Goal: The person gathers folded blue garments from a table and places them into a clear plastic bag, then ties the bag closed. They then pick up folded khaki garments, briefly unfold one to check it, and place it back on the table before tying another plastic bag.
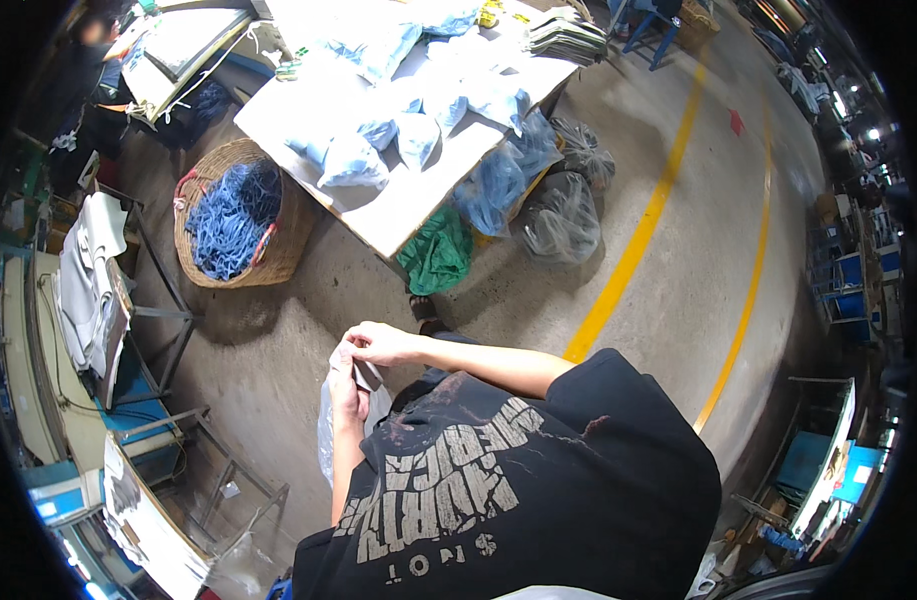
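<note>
Both my hands meet in front of my chest over the concrete floor. My left hand point(346, 392) grips the top of a clear plastic bag point(327, 432) that hangs down beside my forearm. My right hand point(380, 343) comes in from the right and pinches the same bag's upper edge. A small dark flat piece point(366, 375) shows between the two hands; I cannot tell what it is. My black printed t-shirt fills the lower middle of the view.
A wicker basket point(278, 262) full of blue cords stands on the floor ahead. Behind it a white table point(398, 210) carries several pale blue bagged items, with a green cloth point(438, 255) and clear bags point(561, 215) below. Metal racks point(163, 315) stand at left. Yellow floor lines point(633, 250) run at right.
</note>
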The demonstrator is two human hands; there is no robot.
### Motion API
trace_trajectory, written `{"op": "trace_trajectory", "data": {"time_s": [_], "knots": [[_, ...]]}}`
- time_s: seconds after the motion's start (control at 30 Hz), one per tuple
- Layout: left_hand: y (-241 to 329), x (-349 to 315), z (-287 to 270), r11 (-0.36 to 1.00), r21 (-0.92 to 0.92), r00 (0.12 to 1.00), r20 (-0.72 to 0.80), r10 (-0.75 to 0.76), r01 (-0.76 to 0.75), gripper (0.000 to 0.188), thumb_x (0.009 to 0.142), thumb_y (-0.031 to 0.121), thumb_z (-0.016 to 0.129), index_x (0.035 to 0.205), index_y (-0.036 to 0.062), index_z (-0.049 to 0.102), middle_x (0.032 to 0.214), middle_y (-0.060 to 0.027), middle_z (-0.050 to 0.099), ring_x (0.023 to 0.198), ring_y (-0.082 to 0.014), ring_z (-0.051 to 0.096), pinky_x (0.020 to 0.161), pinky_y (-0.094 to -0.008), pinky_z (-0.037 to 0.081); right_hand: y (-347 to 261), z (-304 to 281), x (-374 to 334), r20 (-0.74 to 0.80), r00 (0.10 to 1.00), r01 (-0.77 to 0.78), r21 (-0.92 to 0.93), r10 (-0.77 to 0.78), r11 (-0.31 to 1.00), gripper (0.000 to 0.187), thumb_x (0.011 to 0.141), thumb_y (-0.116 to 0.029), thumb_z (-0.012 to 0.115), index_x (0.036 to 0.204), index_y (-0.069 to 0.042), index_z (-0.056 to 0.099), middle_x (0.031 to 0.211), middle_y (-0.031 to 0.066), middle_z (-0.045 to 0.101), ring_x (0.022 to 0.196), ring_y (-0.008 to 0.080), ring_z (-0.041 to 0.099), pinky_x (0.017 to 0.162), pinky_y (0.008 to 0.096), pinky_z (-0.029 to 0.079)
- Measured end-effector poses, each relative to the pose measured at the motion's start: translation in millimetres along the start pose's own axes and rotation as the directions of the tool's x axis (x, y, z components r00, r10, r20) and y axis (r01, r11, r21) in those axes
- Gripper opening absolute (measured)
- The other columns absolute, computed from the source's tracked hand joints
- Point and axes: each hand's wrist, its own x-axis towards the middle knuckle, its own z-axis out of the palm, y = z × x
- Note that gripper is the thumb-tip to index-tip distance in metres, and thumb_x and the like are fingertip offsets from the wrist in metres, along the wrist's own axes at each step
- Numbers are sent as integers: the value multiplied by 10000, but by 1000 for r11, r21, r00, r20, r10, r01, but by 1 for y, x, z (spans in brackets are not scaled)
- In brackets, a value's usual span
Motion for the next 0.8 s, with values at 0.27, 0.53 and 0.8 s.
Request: {"op": "trace_trajectory", "data": {"time_s": [0.27, 0.53, 0.8], "knots": [[146, 84, 22, 955, -276, 993, 10, 117, -110, 411, 1091, 274, 555, 1438, 57, 588, 1157, -100, 688, 961, -258, 693, 844, -431, 614, -41, -79, 152, 128, 991, -31, -135, 49, 990, 430, 818, -130, 706, 1227, -21, 626, 1027, 128, 734, 928, 244, 695, 786, 381, 569], [248, 116, 13, 755, -656, 982, 153, 110, 18, 384, 1051, 222, 551, 1409, 96, 608, 996, -95, 632, 822, -227, 560, 781, -392, 502, -61, -57, 240, 476, 879, 197, -328, -18, 924, 401, 876, -277, 719, 1187, -27, 674, 1055, 210, 741, 954, 338, 698, 843, 471, 541], [353, 217, -66, 985, -9, 956, -244, 164, -171, 370, 1078, 133, 527, 1432, 43, 588, 1066, -73, 648, 942, -209, 657, 824, -379, 587, -112, -51, 304, -21, 904, 423, -110, -427, 900, 338, 792, -216, 644, 989, 58, 664, 1067, 225, 658, 1007, 402, 644, 900, 485, 521]]}}
